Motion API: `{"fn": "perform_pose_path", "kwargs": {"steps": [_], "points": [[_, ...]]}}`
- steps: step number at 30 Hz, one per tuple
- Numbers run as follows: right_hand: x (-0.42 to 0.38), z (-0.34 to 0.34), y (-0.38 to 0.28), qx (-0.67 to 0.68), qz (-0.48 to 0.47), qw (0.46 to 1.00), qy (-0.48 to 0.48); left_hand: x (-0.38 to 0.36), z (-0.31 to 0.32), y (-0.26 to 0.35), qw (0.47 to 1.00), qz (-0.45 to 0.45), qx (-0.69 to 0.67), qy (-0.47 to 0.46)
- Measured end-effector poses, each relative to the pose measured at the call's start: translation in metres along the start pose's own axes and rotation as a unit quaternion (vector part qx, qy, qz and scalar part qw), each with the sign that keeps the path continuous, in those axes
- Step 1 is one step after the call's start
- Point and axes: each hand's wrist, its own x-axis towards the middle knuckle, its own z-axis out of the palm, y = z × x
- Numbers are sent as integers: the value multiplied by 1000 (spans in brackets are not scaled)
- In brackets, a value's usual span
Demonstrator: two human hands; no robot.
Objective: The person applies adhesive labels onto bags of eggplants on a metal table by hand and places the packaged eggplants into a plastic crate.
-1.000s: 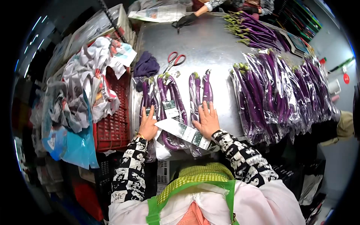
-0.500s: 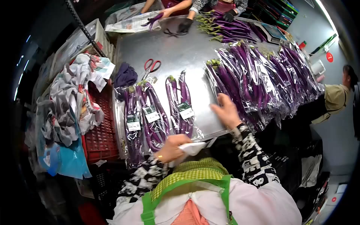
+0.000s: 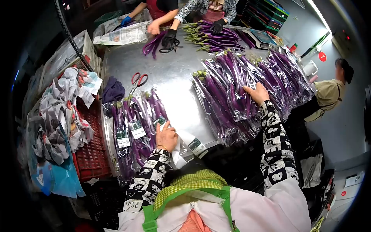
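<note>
Resting on the rightmost of the bagged eggplants (image 3: 133, 114) at the near left of the counter (image 3: 179, 79), the left hand (image 3: 166, 138) in the head view lay palm down, fingers slightly apart; couldn't tell if it pinched anything. A label strip (image 3: 196, 147), white with dark green print, came out just beside that hand and stuck out past the near edge. The two bags farther left showed labels (image 3: 138, 130), white and dark green, on their clear wrap.

The right hand (image 3: 258, 94) was well apart from the left, on the bagged pile (image 3: 222, 98) at the right side, thumb out toward the left, the other fingers partly hidden; couldn't tell if it gripped a bag. Bags in that pile lay side by side and overlapped, stems mostly toward the far side.

Red-handled scissors (image 3: 139, 79) lay just beyond the left bags, near a dark purple cloth (image 3: 113, 89). Left of the counter: red crate (image 3: 91, 158), crumpled paper (image 3: 58, 116) on and beside it.

Far side: a co-worker's black-gloved hand (image 3: 169, 38) was at dark scissors (image 3: 170, 50), with a few eggplants (image 3: 154, 44) next to it. Other glove (image 3: 217, 26) was on loose eggplants (image 3: 216, 38). Another person's bare hand (image 3: 154, 28) was near a newspaper sheet (image 3: 123, 36).
</note>
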Motion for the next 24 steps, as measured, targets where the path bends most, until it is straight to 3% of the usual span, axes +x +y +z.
{"fn": "perform_pose_path", "kwargs": {"steps": [4,7,8,9,10,12,14,16,17,18,20,22,24], "points": [[25,16,16,72,-55,996,21,-13,-10,-11,998,-6,-67,16],[12,4,-6,33,-77,994,73,-22,-31,17,965,82,-233,94],[0,-2,-20,-21,-84,990,107,-28,-32,29,935,114,-326,82],[-21,-14,-41,-21,-95,988,122,-38,-67,54,919,125,-375,5],[-38,-25,-56,-7,-107,987,116,-45,-75,70,888,158,-432,9],[-64,-32,-77,46,-147,977,146,-57,-86,92,841,209,-498,-38],[-82,-24,-86,166,-211,952,145,-64,-97,113,820,213,-531,-27],[-89,3,-88,288,-202,930,110,-73,-110,128,799,90,-586,-101],[-89,30,-87,322,-183,924,89,-67,-100,129,783,223,-580,-6],[-92,53,-87,356,-164,917,67,-70,-97,122,774,245,-582,-46],[-124,78,-93,424,-105,898,-55,-75,-87,118,758,248,-595,-98],[-134,158,-75,429,-89,892,-106,-80,-79,115,775,245,-571,-113],[-160,205,-67,317,-179,930,-56,-81,-74,113,793,226,-556,-104]]}}
